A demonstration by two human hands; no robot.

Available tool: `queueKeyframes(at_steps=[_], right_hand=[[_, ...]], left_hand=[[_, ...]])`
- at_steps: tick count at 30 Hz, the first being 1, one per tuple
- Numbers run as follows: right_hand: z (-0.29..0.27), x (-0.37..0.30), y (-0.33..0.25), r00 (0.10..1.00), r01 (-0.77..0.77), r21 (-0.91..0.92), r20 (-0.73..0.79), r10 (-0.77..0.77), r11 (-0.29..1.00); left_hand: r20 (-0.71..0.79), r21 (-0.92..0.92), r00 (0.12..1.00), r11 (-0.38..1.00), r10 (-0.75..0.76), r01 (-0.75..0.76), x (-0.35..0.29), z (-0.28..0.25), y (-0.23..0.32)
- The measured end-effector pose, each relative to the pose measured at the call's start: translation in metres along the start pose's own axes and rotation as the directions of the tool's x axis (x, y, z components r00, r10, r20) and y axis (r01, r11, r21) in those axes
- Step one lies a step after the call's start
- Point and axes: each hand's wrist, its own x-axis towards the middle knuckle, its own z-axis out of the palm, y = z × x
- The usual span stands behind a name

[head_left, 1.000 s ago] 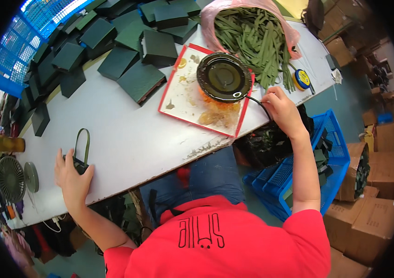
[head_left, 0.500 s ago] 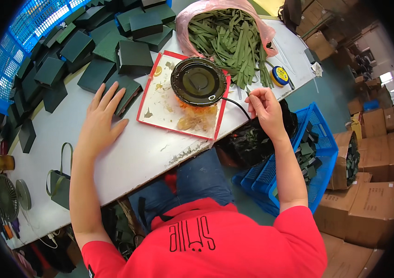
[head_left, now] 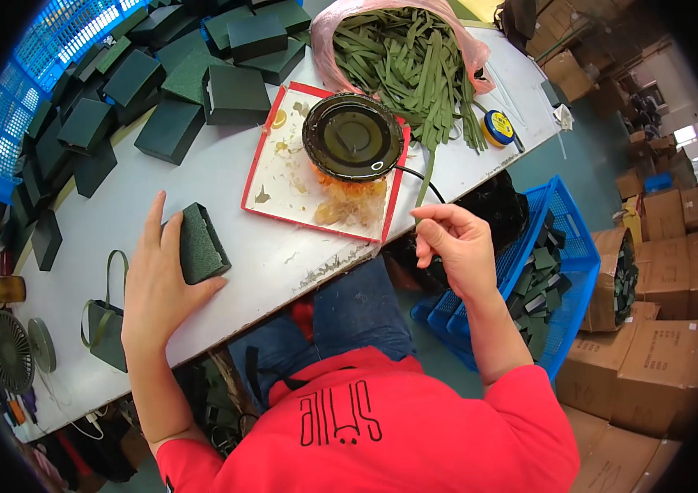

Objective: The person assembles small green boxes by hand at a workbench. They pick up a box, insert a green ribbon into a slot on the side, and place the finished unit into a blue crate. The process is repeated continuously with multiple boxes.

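Observation:
My left hand is on the white table at a small dark green box. Its thumb lies along the box's near end and its fingers along the left side, with the index finger stretched out past it. In my right hand, thumb and forefinger pinch the end of a flat green ribbon. The ribbon runs up toward a heap of like ribbons in a pink plastic bag. A round black pan with dark liquid stands on a stained, red-edged white board between the hands.
Many dark green boxes pile up at the table's far left, by a blue crate. A small bag with handles and a fan stand left. Blue baskets and cartons are at right. A tape measure lies beyond.
My left hand has brought the small box from the pile toward me. The right hand has moved nearer and slightly left, drawing a ribbon out of the heap.

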Motion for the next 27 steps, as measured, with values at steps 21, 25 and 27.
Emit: queueKeyframes(at_steps=[21,25,27], right_hand=[[0.015,0.012,0.011,0.989,-0.097,0.234,0.132,0.068,0.967],[0.017,0.011,0.003,0.987,-0.110,0.305,0.145,0.068,0.946],[0.015,0.010,0.005,0.987,-0.078,0.291,0.158,0.033,0.954]], left_hand=[[0.008,0.001,1.000,1.000,-0.007,0.007,-0.008,0.009,0.000],[-0.003,-0.019,1.000,1.000,-0.009,0.009,-0.010,0.012,-0.001],[-0.012,-0.032,1.000,0.999,-0.002,0.001,-0.010,0.012,-0.001]])
